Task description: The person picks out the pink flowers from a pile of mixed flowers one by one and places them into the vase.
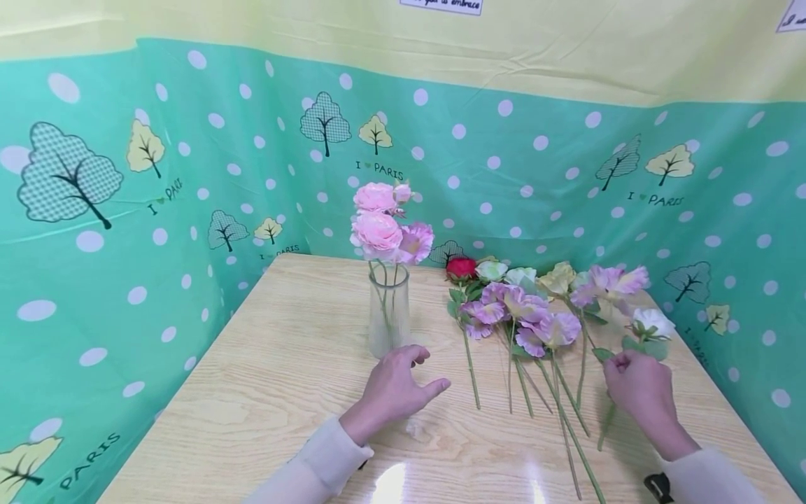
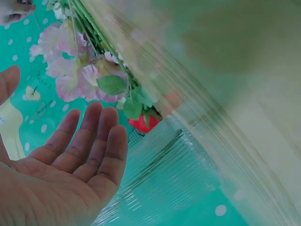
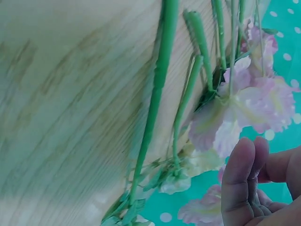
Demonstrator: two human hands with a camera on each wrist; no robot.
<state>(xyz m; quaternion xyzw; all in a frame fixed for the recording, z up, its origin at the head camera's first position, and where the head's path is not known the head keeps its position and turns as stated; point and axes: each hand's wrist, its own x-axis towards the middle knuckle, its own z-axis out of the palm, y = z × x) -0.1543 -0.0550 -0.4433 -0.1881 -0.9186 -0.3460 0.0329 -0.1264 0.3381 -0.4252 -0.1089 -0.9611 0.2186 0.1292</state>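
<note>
In the head view my left hand (image 1: pixel 395 388) is held in front of a ribbed clear glass vase (image 1: pixel 388 329), its fingers spread loosely and its palm bare. The vase holds tall stems with pink flowers (image 1: pixel 376 234) and a lilac ruffled flower (image 1: pixel 415 243). In the left wrist view the vase (image 2: pixel 164 174) lies just past the fingers. My right hand (image 1: pixel 639 392) is at the right of the table, thumb and fingertips pinched at the thin stem of another lilac flower (image 1: pixel 611 283); the fingers mostly hide the grip. Close by, a white rose (image 1: pixel 653 323) lies with its leaves and green stem.
Between the hands lie more loose flowers: a red rose (image 1: pixel 462 267), pale roses (image 1: pixel 491 270), a cream flower (image 1: pixel 557 278) and lilac flowers (image 1: pixel 554 330). Their stems point toward the front of the wooden table (image 1: pixel 264 378). A dotted green cloth (image 1: pixel 516 189) hangs behind and at the sides.
</note>
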